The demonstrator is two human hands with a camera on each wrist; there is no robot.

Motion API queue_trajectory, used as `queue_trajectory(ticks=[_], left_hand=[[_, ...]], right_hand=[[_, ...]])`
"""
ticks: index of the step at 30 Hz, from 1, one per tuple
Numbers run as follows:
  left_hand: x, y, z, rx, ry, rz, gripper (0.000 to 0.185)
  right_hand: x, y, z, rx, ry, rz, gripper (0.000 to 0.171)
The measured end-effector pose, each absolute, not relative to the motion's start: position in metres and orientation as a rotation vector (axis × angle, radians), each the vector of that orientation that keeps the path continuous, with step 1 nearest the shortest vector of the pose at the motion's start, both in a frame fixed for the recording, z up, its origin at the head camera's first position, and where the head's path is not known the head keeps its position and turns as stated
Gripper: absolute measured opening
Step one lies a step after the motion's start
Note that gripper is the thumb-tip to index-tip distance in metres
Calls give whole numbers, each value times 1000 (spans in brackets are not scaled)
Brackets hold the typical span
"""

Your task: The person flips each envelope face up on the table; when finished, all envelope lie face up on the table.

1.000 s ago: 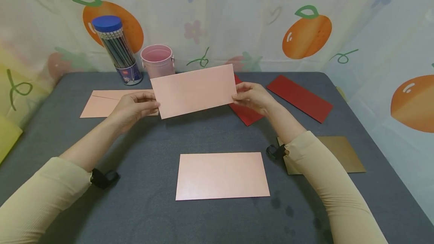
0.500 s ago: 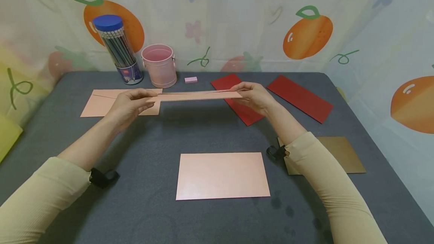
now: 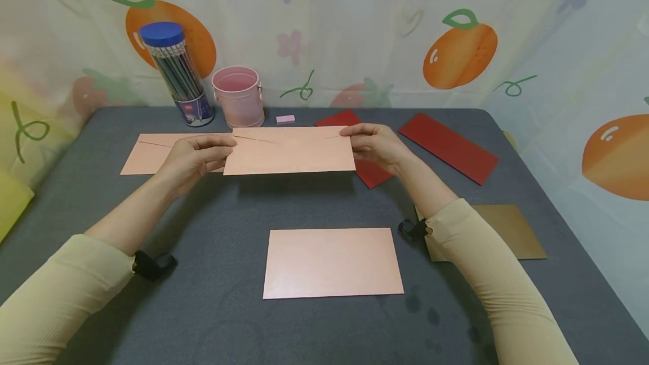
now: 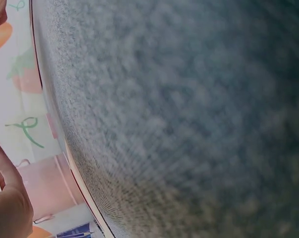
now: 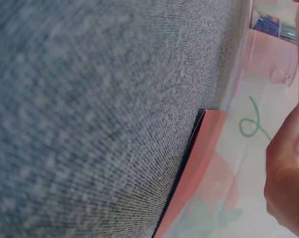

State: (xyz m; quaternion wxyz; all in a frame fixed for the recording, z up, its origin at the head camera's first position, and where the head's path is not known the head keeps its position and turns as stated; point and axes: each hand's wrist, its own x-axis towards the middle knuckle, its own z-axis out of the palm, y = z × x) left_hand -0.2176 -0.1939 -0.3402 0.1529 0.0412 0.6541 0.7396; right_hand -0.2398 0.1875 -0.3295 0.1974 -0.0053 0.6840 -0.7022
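A pink envelope [image 3: 290, 151] is held above the grey table [image 3: 213, 224], its flap side facing up. My left hand [image 3: 195, 156] pinches its left end and my right hand [image 3: 374, 144] pinches its right end. A pink card [image 3: 332, 262] lies flat on the table nearer to me. Another pink envelope [image 3: 152, 152] lies flat behind my left hand. The left wrist view shows mostly grey table [image 4: 189, 109] with part of my left hand [image 4: 8, 208] at its lower left edge. In the right wrist view, part of my right hand [image 5: 288, 173] shows at the right edge.
A clear pencil tub with a blue lid [image 3: 174, 72] and a pink bucket [image 3: 238, 97] stand at the back. A small pink eraser [image 3: 285, 119] lies beside them. Two red envelopes [image 3: 448, 146] [image 3: 367, 170] and a brown card [image 3: 512, 230] lie on the right. A fruit-print curtain [image 3: 355, 27] surrounds the table.
The held envelope has been turned over away from me: it stood with its plain face toward me, went edge-on, and now shows its flap side. Both hands stay at its ends.
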Motion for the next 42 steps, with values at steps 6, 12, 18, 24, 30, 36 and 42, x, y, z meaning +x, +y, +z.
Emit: queue_trajectory(ticks=[6,12,18,24,30,36,42], left_hand=[[-218,-198,-340,156,1937,2082,40],[-222,-210,-336,148,2190,1753,69],[-225,-232,-330,202,2267,1503,79],[-226,-257,-327,207,2298,1405,71],[-226,-279,-327,167,2362,1363,52],[-230,-296,-325,78,2396,1319,31],[-233,-313,-323,18,2413,1246,50]], right_hand=[[-238,184,-328,-51,1945,-1902,24],[-236,175,-327,-90,1979,-1886,47],[-232,157,-326,-123,1998,-1851,58],[-227,134,-327,-164,1983,-1851,52],[-223,111,-326,-196,1954,-1875,44],[-219,86,-326,-199,1932,-1889,42],[-219,61,-329,-219,1934,-1888,38]])
